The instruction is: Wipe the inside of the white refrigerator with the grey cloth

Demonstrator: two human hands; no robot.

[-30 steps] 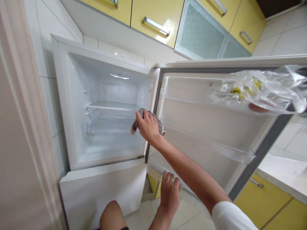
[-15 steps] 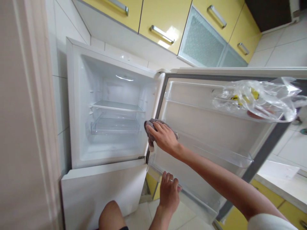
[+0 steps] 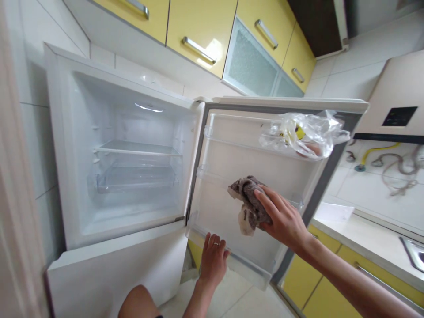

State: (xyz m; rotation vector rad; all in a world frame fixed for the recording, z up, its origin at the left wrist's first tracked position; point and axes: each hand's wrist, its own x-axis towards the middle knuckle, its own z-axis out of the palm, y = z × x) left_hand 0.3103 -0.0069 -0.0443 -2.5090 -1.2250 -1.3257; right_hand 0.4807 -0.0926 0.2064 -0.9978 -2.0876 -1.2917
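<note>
Head view, clock centred on the frame: toward 4 o'clock the right hand point(image 3: 285, 217) holds a bunched grey cloth point(image 3: 251, 198) before the inner face of the open fridge door point(image 3: 236, 153), its grip half closed with fingers laid over the fabric. Whether the cloth presses the door, I cannot tell. At 6 o'clock the left hand point(image 3: 213, 259) curls its fingers over the rim of the lower door bin point(image 3: 250, 268). Wiping the door's inside looks like the step in hand; the next move calls for flattening the cloth, clear of the plastic bag point(image 3: 306, 136) near 3 o'clock, with the door steadied.
</note>
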